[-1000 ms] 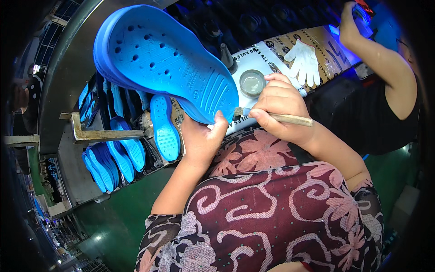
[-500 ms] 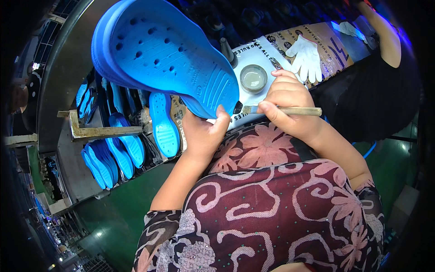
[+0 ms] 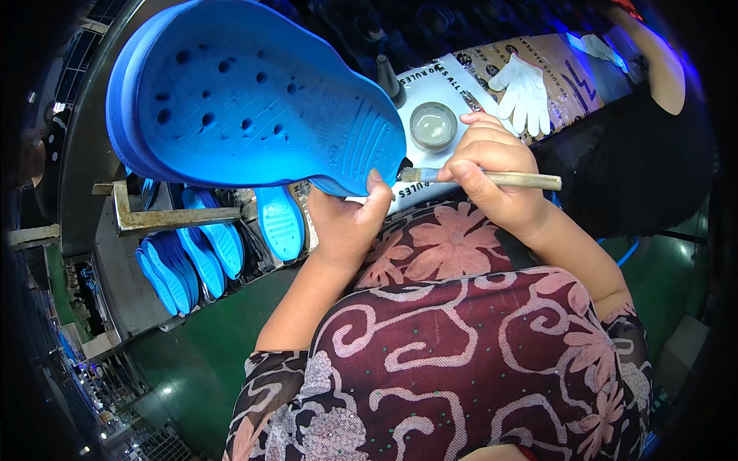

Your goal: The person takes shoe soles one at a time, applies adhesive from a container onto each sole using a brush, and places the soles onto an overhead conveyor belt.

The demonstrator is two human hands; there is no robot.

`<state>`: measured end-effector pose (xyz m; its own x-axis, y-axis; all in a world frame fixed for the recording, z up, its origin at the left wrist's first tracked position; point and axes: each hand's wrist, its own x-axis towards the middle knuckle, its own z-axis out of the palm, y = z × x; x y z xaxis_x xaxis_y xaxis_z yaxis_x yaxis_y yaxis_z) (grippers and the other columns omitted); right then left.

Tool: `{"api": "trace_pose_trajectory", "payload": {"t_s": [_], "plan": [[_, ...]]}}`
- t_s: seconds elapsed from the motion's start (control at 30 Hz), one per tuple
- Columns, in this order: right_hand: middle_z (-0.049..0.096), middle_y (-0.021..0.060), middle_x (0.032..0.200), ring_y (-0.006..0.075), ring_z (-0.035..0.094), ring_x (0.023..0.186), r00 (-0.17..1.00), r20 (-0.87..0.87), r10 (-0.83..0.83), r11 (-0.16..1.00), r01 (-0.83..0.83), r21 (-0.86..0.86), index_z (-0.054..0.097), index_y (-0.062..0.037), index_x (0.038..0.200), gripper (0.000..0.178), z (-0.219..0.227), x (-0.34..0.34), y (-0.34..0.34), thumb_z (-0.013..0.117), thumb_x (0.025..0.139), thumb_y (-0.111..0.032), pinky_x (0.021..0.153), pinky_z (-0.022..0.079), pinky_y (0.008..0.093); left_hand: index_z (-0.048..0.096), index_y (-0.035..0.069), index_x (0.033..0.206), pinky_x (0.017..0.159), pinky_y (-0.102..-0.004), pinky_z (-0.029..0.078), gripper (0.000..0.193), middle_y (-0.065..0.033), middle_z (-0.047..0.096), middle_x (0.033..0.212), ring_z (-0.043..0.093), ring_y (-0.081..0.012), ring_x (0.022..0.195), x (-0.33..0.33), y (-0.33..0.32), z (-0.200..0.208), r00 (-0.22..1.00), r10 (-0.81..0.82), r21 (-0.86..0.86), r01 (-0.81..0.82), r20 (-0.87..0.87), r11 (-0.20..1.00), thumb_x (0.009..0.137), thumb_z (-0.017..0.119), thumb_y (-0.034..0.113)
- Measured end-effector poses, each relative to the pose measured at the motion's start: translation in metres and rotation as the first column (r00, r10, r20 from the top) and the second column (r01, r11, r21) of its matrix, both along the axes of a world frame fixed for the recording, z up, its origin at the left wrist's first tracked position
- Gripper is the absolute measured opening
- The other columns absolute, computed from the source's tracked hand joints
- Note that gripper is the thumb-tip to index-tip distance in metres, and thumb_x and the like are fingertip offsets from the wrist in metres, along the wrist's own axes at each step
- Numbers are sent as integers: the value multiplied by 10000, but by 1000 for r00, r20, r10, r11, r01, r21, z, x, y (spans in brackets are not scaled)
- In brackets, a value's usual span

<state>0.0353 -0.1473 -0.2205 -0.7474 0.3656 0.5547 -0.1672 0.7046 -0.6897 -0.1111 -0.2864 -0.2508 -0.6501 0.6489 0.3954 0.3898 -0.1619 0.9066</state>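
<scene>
My left hand (image 3: 350, 215) grips the heel end of a blue shoe sole (image 3: 254, 107), thumb on its edge and the other fingers hidden beneath. The sole has several small dark holes toward its wide end and ridges near the heel. Between the thumb and fingers of my right hand (image 3: 496, 173) is a paintbrush (image 3: 523, 180) with a wooden handle. Its bristles meet the heel edge of the sole, beside a small dark patch. Just beyond the right hand, a round pot (image 3: 433, 127) of pale liquid stands on a white sheet (image 3: 419, 88).
More blue soles (image 3: 165, 269) lie in a row at the left, with a single sole (image 3: 279, 223) nearer me. An angled bar (image 3: 177, 220) juts over them. A white glove (image 3: 525, 96) rests on brown cardboard (image 3: 569, 77). Another person's arm (image 3: 657, 65) shows at far right.
The sole has swung to the left and lies more level, its wide end lower. The brush has shifted slightly right, with its bristles still at the heel edge.
</scene>
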Motion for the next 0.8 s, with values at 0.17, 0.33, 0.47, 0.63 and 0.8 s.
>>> {"api": "trace_pose_trajectory", "payload": {"t_s": [0.17, 0.33, 0.47, 0.63, 0.8], "plan": [[560, 36, 619, 219, 536, 636, 997, 77, -20, 994, 12, 105, 627, -66, 667, 224, -1, 1, 1, 595, 848, -193, 872, 400, 405, 595, -29, 926, 728, -288, 478, 195, -100, 639, 872, 614, -179, 771, -2, -1, 1, 999, 3, 0, -3, 44, 1000, 733, 596, -4], [583, 27, 614, 195, 532, 641, 996, 2, -92, 990, 92, -104, 621, -64, 657, 268, -7, 7, 5, 552, 890, -176, 895, 379, 415, 590, -35, 965, 746, -294, 476, 241, -112, 639, 895, 616, -191, 801, -6, 2, -4, 999, 30, 19, -31, 45, 999, 729, 603, 13], [583, 28, 612, 193, 533, 647, 991, -31, -129, 984, 125, -125, 623, -60, 657, 269, -5, 9, 9, 544, 891, -167, 899, 376, 409, 523, -49, 1069, 835, -301, 441, 294, -111, 591, 1003, 566, -170, 899, -14, -1, -7, 994, -83, -92, 76, -73, 993, 784, 587, -20], [556, 28, 591, 193, 511, 627, 977, -37, -211, 967, 203, -151, 629, -52, 655, 265, 8, 24, 20, 530, 886, -138, 855, 397, 377, 532, -54, 1048, 832, -293, 430, 280, -108, 589, 1001, 551, -156, 898, -13, 1, 17, 991, -92, -39, 89, -101, 995, 777, 598, -22], [543, 63, 611, 235, 519, 659, 944, -103, -313, 935, 287, -209, 630, -41, 649, 231, 13, 53, 36, 568, 861, -109, 719, 417, 347, 377, -58, 1258, 941, -353, 410, 532, -149, 559, 1119, 547, -219, 1037, 0, 27, 110, 955, -234, 5, 237, 183, 971, 787, 604, 38]]}}
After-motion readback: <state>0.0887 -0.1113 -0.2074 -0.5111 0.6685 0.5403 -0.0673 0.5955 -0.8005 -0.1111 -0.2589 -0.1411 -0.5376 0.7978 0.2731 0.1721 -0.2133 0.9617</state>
